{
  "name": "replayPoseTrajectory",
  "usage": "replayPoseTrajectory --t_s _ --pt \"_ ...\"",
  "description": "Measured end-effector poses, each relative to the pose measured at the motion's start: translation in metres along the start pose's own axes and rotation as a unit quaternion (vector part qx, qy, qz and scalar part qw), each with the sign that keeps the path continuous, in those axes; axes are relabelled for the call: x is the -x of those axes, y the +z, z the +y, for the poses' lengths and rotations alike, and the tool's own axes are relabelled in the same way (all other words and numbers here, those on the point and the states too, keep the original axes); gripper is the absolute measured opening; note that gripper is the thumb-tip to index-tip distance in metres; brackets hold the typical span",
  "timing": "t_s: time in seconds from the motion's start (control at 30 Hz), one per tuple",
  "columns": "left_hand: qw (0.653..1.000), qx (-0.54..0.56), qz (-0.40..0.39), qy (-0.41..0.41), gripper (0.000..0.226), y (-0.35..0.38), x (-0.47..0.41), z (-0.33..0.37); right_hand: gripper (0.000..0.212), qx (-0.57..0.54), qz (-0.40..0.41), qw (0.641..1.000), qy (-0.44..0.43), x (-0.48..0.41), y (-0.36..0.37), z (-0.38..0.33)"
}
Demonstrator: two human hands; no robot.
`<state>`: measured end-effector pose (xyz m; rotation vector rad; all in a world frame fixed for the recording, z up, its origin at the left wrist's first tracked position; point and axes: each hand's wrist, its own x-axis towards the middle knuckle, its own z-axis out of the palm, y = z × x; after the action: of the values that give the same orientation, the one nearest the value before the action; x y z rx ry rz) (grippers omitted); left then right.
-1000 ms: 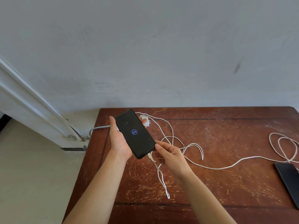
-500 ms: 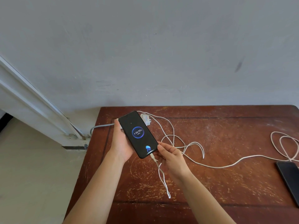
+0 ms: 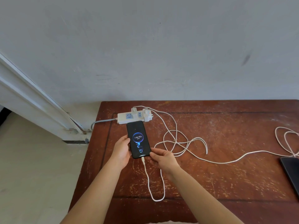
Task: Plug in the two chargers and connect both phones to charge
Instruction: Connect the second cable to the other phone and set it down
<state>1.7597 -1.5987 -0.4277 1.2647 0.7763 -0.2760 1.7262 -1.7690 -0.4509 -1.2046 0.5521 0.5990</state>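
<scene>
Phone [image 3: 137, 139] held between left hand [image 3: 121, 151] and right hand [image 3: 163, 159].

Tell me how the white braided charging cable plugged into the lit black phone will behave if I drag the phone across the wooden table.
The white braided cable looks floppy: it lies in a loose loop, so it should follow with little resistance. Its tangled coils may snag or drag together. The lit black phone is rigid and smooth; it probably slides easily.
</scene>
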Motion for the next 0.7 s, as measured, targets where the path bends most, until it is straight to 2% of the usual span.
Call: replayPoseTrajectory --t_s 0.2,0.47,0.6,0.7 --pt "0.995 -0.092 0.027 -0.038 0.026 -0.012 -0.028 -0.017 0.03 0.063 0.048 0.996 0.042 -0.027 0.005 0.035" --pt "0.982 -0.181 0.039 -0.042 0.039 -0.024 -0.045 -0.019 0.031 0.122 0.08 0.988 0.043 -0.045 0.018 0.052" --pt "0.977 -0.2 0.064 -0.033 0.027 -0.026 -0.052 -0.022 0.031 0.22 0.082 0.972 0.022 -0.05 0.022 0.052" --pt "0.977 -0.196 0.076 -0.039 0.029 -0.027 -0.054 -0.025 0.033 0.284 0.069 0.956 0.013 -0.054 0.023 0.052"
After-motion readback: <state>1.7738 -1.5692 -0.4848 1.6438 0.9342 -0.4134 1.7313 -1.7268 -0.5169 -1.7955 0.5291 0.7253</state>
